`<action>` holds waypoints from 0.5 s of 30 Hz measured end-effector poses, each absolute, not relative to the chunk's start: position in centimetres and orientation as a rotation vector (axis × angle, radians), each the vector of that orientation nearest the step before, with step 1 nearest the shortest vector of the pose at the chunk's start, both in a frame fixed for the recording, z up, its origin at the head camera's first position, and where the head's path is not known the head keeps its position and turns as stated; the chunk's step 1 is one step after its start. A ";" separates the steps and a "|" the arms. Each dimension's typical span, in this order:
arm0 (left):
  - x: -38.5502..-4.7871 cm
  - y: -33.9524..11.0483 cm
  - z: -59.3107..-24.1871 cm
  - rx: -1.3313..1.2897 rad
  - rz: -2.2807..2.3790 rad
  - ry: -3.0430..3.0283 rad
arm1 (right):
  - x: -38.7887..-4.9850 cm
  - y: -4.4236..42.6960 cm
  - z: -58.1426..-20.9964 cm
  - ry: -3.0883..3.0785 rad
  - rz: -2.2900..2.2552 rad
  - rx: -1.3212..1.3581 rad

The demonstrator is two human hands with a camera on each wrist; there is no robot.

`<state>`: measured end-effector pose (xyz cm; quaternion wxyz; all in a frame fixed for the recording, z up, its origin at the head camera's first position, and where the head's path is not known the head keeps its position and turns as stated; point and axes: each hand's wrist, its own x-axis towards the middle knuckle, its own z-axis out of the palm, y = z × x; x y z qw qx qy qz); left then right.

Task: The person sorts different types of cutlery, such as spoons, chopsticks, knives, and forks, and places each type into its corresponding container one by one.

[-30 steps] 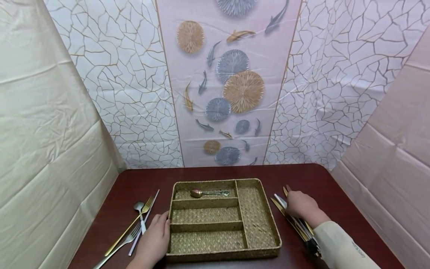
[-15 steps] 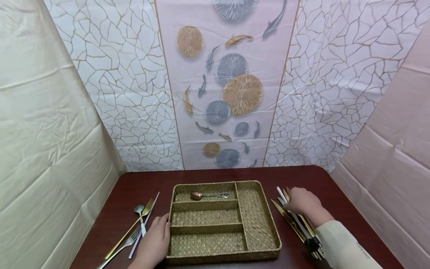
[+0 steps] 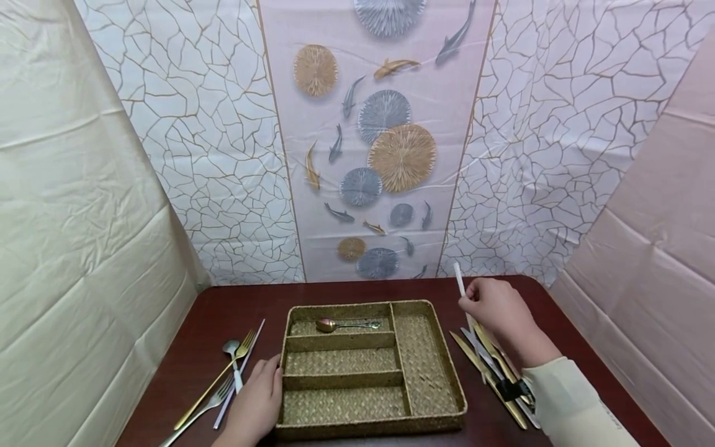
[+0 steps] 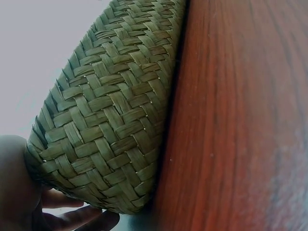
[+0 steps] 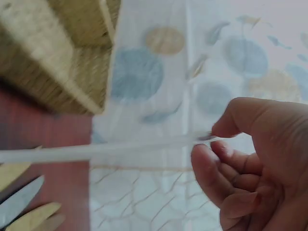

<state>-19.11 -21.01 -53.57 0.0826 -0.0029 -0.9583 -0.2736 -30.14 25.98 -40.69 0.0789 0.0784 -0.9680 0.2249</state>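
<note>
At the tray's left side, my left hand [image 3: 254,397] holds the woven tray [image 3: 368,428]. In the left wrist view, the fingers [image 4: 79,216] lie along the outside of its corner, beside the rim. My right hand [image 3: 499,310] is raised over the table's right side and pinches a slim white rod, apparently a chopstick [image 3: 459,279]. The right wrist view shows the chopstick [image 5: 72,153] blurred, between thumb and forefinger. Beneath that hand lies a pile of gold knives [image 3: 466,347] and silver cutlery. A small spoon [image 3: 329,325] lies in the tray's back left compartment.
Left of the tray lie a gold fork [image 3: 244,343], a white-handled spoon [image 3: 231,347], a silver fork [image 3: 223,390] and a pale chopstick [image 3: 257,335], partly crossing. Patterned cloth [image 3: 363,155] hangs behind the dark red table [image 3: 335,290], with plain cloth at both sides.
My right hand has drawn the white chopstick out of the pile and lifted it, moving up and slightly away. My left hand and the tray have stayed put.
</note>
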 end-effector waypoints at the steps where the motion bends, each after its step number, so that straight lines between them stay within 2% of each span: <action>1: -19.2 -21.1 -53.5 -0.009 -0.817 -2.854 | -30.1 25.4 -40.1 -2.869 0.682 0.236; 9: -19.1 -21.1 -54.5 -0.029 -0.792 -2.795 | -28.6 20.2 -37.2 -2.675 0.701 0.379; 15: -19.8 -20.9 -53.9 0.019 -0.814 -2.836 | -26.6 15.4 -37.0 -2.622 0.778 0.559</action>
